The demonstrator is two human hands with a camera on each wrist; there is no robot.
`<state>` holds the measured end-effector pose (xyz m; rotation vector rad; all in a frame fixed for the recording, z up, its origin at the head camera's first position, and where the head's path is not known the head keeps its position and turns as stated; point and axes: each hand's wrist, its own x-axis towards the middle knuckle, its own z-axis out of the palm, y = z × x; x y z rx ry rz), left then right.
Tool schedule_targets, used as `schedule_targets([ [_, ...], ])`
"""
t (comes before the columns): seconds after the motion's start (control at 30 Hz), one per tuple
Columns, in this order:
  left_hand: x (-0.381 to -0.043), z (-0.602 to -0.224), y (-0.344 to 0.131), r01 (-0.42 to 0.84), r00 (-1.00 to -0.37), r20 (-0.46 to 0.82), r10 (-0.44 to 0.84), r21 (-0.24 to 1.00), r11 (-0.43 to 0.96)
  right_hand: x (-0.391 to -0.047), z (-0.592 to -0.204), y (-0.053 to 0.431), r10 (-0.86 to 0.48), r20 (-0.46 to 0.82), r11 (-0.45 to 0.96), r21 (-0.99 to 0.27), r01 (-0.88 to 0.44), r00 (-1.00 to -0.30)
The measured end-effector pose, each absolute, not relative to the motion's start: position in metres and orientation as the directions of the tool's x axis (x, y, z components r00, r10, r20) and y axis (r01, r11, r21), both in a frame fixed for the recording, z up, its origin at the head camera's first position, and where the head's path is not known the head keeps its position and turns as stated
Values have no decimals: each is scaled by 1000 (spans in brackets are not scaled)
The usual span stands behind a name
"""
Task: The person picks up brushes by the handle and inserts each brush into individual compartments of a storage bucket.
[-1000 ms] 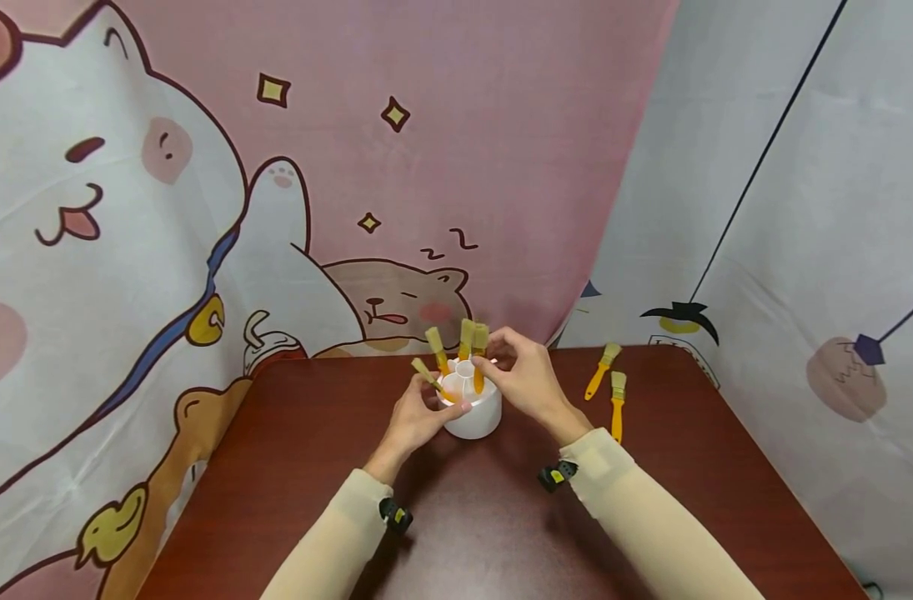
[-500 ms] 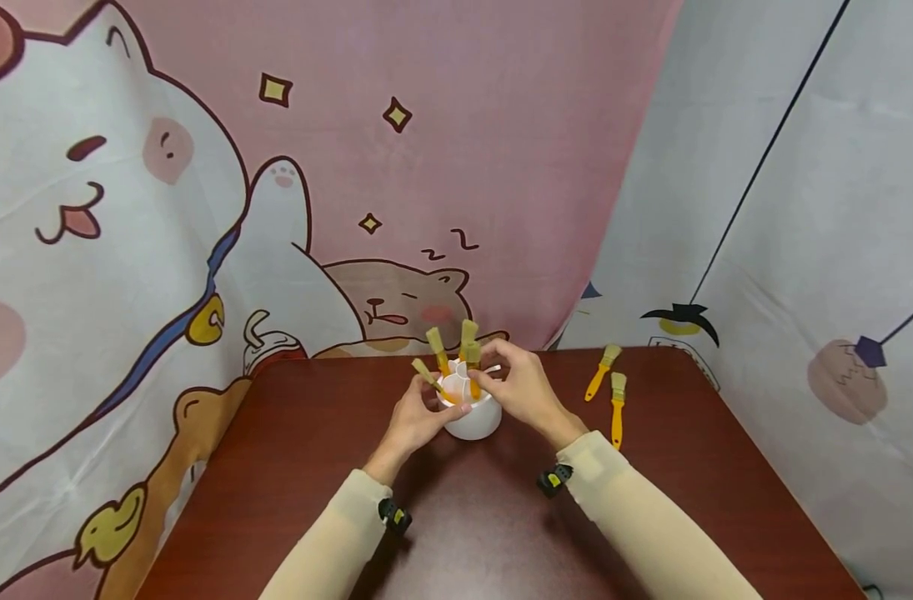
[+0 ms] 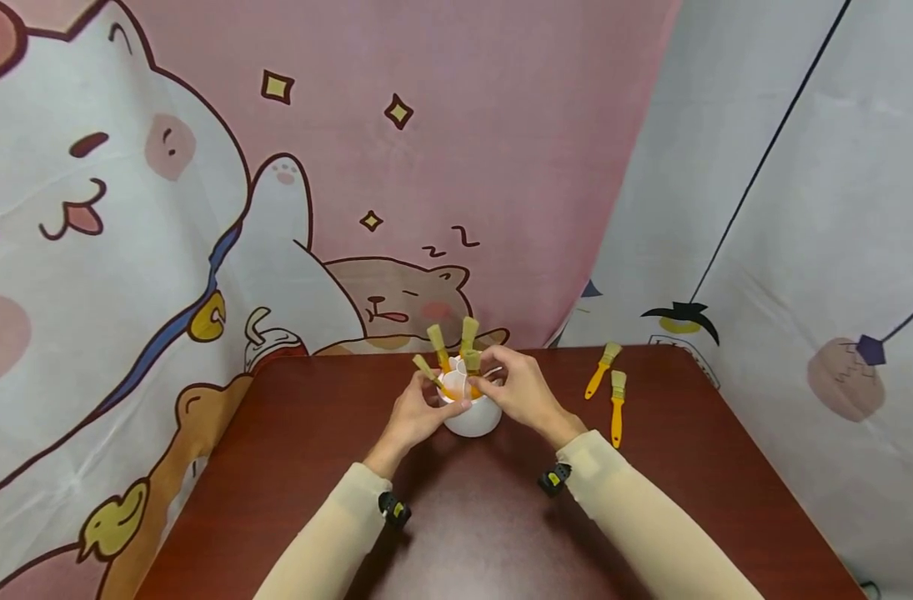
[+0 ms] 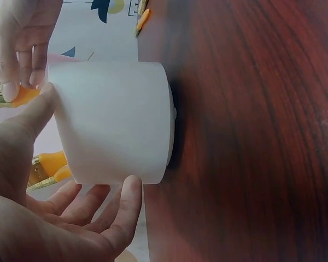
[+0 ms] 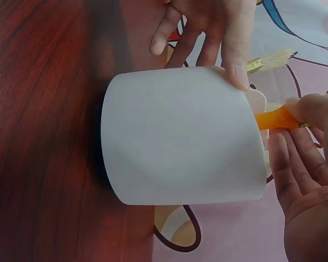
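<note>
A white round holder (image 3: 474, 422) with inner compartments stands upright on the table. My left hand (image 3: 418, 412) holds it from the left, thumb on the near rim and fingers along the far-left side. With thumb and fingers, my right hand (image 3: 529, 390) pinches a paintbrush (image 3: 472, 362) above the holder's right part. In the right wrist view, that brush's orange handle (image 5: 272, 118) reaches below the rim, and its lower end is hidden inside. Three other paintbrushes lean in the holder with bristles up: a left one (image 3: 424, 367), a middle one (image 3: 437, 340) and a back one (image 3: 468, 333).
Two loose paintbrushes lie to the right on the dark red-brown table (image 3: 313, 467), a farther one (image 3: 602, 372) and a nearer one (image 3: 617, 410). Behind the table hangs a cloth (image 3: 501, 167) printed with cartoon animals.
My right hand has moved slightly left and down with the pinched paintbrush, whose bristles now stand lower over the holder. The left hand keeps its hold on the holder.
</note>
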<state>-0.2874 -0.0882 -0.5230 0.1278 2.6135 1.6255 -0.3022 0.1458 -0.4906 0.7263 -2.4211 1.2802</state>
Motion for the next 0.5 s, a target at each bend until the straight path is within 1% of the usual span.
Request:
schedule_targets([
  [0.5, -289, -523, -89, 40, -993, -12, 116, 899, 436, -305, -499, 150, -325, 503, 560, -580, -591, -801],
])
